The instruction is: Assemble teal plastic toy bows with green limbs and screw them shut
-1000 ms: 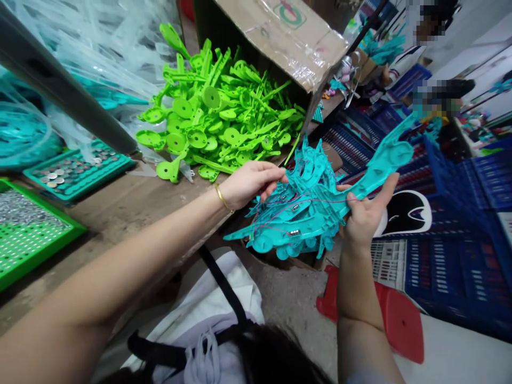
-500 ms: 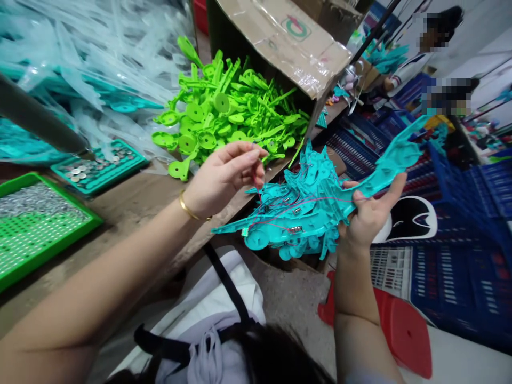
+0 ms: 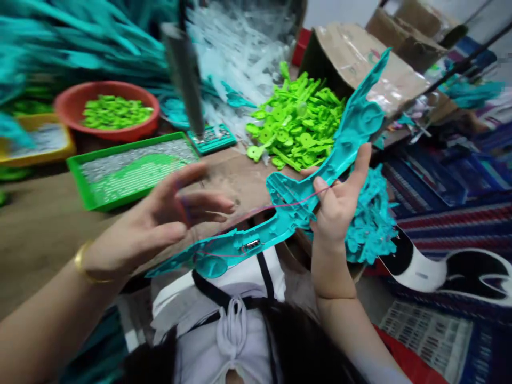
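Left hand (image 3: 158, 224): raised over the near side of the table (image 3: 44, 213), just in front of the green tray (image 3: 82, 189). Fingers point right, loosely spread, with the thumb well apart below them; opening wide. Blur prevents telling whether the fingertips touch the red wire (image 3: 294, 204).

Right hand (image 3: 336, 205): forearm rising from lower right, gripping the teal part (image 3: 282, 226) near its middle. The thumb presses on the facing side, the index finger extends upward, and other fingers pass behind.

The teal part is held above the table's near edge. Its long axis runs diagonally, with a bend near the middle: one tapered tip points up and right, towards the cardboard box (image 3: 360, 58); the other points down and left, below the left hand. The ribbed side faces the camera. A small metal component (image 3: 252, 245) sits in the lower arm; the red wire crosses the middle.

Lime-green parts (image 3: 296, 133) lie heaped beyond, at the box's mouth. A teal pile (image 3: 372, 224) sits behind the right wrist.
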A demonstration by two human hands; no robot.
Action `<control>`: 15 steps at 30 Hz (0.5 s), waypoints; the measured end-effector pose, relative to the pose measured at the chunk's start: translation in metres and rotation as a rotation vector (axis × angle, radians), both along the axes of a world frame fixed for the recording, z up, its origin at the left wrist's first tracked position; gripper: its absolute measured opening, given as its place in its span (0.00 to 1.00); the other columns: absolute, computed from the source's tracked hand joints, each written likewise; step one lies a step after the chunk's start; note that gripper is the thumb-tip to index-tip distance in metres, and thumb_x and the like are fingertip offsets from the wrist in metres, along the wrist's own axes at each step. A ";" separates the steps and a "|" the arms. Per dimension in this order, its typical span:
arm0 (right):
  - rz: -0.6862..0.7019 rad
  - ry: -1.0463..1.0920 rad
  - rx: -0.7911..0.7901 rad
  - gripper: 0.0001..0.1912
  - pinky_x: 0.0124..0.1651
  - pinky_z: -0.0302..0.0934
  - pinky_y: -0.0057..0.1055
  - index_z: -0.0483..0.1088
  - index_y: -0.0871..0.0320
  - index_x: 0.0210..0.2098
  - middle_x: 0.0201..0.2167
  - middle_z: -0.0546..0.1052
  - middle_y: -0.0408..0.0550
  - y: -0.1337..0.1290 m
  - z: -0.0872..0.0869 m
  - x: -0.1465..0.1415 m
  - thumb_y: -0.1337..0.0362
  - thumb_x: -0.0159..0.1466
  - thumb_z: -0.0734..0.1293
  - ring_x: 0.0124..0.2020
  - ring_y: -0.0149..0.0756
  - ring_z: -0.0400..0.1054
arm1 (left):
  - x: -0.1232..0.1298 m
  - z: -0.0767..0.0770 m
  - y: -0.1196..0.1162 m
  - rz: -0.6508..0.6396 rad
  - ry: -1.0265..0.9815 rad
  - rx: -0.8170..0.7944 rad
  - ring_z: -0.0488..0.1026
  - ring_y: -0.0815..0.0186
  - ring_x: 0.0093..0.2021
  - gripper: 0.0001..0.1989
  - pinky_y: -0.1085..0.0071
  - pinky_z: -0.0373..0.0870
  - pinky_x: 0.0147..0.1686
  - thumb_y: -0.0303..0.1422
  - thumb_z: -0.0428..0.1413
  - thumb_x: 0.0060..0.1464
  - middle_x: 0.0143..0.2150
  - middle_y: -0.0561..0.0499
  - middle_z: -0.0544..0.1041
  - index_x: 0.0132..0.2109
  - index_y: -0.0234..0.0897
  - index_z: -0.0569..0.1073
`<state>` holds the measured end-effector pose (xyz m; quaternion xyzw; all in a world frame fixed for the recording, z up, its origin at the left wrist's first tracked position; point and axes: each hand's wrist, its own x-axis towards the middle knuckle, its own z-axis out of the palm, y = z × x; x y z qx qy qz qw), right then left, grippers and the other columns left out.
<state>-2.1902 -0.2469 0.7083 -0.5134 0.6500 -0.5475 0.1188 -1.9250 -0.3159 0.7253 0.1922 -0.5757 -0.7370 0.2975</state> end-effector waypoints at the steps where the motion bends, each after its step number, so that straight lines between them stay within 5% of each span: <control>1: 0.058 -0.018 0.030 0.42 0.41 0.71 0.39 0.12 0.43 0.67 0.58 0.70 0.53 -0.008 -0.006 0.016 0.57 0.69 0.52 0.45 0.42 0.74 | 0.021 0.003 0.007 0.105 0.040 -0.026 0.76 0.55 0.51 0.32 0.58 0.76 0.50 0.39 0.63 0.52 0.47 0.51 0.80 0.63 0.60 0.64; 5: 0.271 -0.099 0.131 0.42 0.35 0.71 0.35 0.12 0.47 0.68 0.55 0.72 0.54 -0.043 -0.046 0.072 0.59 0.69 0.51 0.36 0.38 0.74 | 0.096 0.016 0.021 0.568 0.035 -0.088 0.77 0.63 0.45 0.27 0.66 0.76 0.49 0.35 0.60 0.55 0.41 0.57 0.82 0.61 0.57 0.67; 8: 0.372 -0.134 0.169 0.42 0.31 0.69 0.33 0.18 0.48 0.70 0.55 0.72 0.54 -0.064 -0.072 0.103 0.59 0.67 0.53 0.32 0.35 0.72 | 0.136 0.009 0.024 0.757 -0.012 -0.058 0.77 0.66 0.44 0.22 0.69 0.75 0.48 0.38 0.62 0.54 0.39 0.61 0.82 0.55 0.56 0.71; 11: 0.464 -0.185 0.110 0.44 0.35 0.70 0.35 0.26 0.47 0.71 0.61 0.67 0.53 -0.071 -0.075 0.124 0.58 0.65 0.59 0.36 0.36 0.72 | 0.148 -0.016 0.026 0.765 -0.106 0.008 0.77 0.64 0.46 0.20 0.68 0.76 0.47 0.37 0.63 0.53 0.42 0.55 0.82 0.54 0.49 0.73; 15: 0.554 -0.278 0.019 0.47 0.43 0.71 0.38 0.23 0.46 0.71 0.54 0.73 0.51 -0.053 -0.065 0.144 0.59 0.66 0.61 0.40 0.38 0.72 | 0.126 -0.042 0.028 0.614 -0.315 -0.024 0.76 0.62 0.46 0.23 0.67 0.76 0.44 0.40 0.60 0.56 0.49 0.46 0.78 0.57 0.42 0.71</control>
